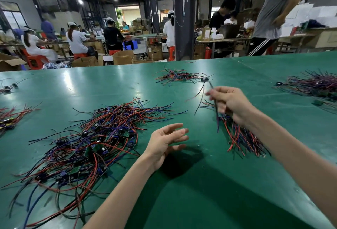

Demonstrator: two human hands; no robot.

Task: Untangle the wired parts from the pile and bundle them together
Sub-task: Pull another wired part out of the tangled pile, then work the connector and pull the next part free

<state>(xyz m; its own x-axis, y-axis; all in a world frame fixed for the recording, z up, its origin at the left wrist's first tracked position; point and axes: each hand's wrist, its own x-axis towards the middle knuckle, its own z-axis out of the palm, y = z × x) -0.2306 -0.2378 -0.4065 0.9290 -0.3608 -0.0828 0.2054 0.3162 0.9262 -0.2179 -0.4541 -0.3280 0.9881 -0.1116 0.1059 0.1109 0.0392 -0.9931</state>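
- Pile (pixel 91 141) of tangled wired parts (red, blue and black leads, small green boards) lies on the green table (pixel 200 192), left of centre, just beside the left hand (pixel 167 141).
- Right hand (pixel 229 103) is held above the table with fingers curled.
  - Its grip is clenched on one wired part (pixel 205 79).
  - The part's dark head sticks up past the fingertips and its loose leads trail down toward the table.
  - The hand is blurred, so finger detail is uncertain.
- Bundle (pixel 244 139) of sorted parts fans out on the table under the right wrist, board ends toward the hand. I cannot tell whether the grip also holds its top end.
- Judgement: the part is held high so its leads hang free of everything else before it joins the bundle.
- Left hand hovers between pile and bundle, palm turned inward and fingers straight and spread. Its grip is released and holds nothing.
- Judgement: the left hand is placed to gather the trailing leads or reach into the pile.
- Other heaps (pixel 180 76) lie farther off, well apart.
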